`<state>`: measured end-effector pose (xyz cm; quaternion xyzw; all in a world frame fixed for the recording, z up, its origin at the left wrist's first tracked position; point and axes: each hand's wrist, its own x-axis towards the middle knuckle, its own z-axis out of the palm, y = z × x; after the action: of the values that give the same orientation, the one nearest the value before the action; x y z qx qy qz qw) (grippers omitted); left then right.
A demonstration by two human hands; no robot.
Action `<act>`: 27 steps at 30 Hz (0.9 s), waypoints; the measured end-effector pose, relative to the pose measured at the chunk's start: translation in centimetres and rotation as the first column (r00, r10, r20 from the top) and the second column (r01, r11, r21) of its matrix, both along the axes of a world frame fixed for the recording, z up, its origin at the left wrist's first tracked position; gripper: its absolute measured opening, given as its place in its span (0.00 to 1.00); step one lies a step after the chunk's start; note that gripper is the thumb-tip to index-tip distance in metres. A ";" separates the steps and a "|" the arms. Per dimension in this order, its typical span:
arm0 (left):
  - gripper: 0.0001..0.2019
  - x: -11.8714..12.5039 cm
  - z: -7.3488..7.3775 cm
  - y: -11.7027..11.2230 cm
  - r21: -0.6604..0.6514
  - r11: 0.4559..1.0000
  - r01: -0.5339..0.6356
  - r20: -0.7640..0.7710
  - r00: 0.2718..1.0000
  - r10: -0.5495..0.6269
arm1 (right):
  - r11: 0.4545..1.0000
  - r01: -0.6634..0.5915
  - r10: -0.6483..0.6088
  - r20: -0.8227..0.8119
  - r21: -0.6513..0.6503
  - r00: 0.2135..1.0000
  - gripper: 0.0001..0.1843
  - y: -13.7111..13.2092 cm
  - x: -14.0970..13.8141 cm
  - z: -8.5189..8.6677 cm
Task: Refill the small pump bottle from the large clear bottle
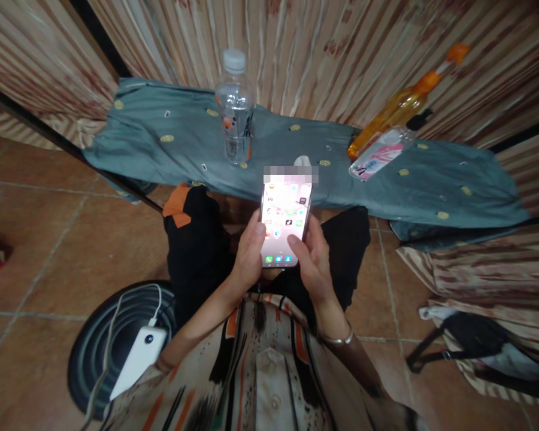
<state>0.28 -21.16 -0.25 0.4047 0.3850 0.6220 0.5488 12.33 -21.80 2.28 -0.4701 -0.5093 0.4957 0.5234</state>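
A smartphone (285, 218) with a lit home screen of app icons is held upright in front of me, above my lap. My left hand (248, 254) wraps round its left edge, thumb resting on the screen's side. My right hand (312, 257) grips the right edge, its thumb lying across the lower screen. A metal bangle circles my right wrist. Behind the phone lies a grey-green embroidered cloth (170, 143) spread over a narrow board.
A clear plastic water bottle (234, 108) stands on the cloth. An orange spray bottle (404, 102) and a flat clear bottle (381, 157) lie at its right. A white power bank (140, 358) with cable rests on a round mat at lower left. A black bag (476, 341) sits at right.
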 end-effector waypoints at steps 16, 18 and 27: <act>0.27 -0.3 -1.0 0.4 -0.050 0.998 -0.033 0.057 0.998 0.036 | 0.997 -0.056 0.057 0.022 -0.062 0.998 0.17 -0.8 0.4 -1.0; 0.27 -0.3 -1.1 0.4 -0.044 0.999 -0.024 0.066 0.997 0.027 | 0.996 -0.058 0.060 0.016 -0.066 0.998 0.17 -0.9 0.5 -1.0; 0.29 -0.4 -0.5 0.4 -0.083 0.997 -0.009 0.088 0.996 0.016 | 0.997 -0.053 0.054 0.035 -0.049 0.998 0.17 -1.0 0.4 -0.6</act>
<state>-0.12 -20.76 -0.79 0.3513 0.3881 0.6264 0.5775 12.72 -22.81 1.68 -0.4776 -0.5188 0.5133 0.4891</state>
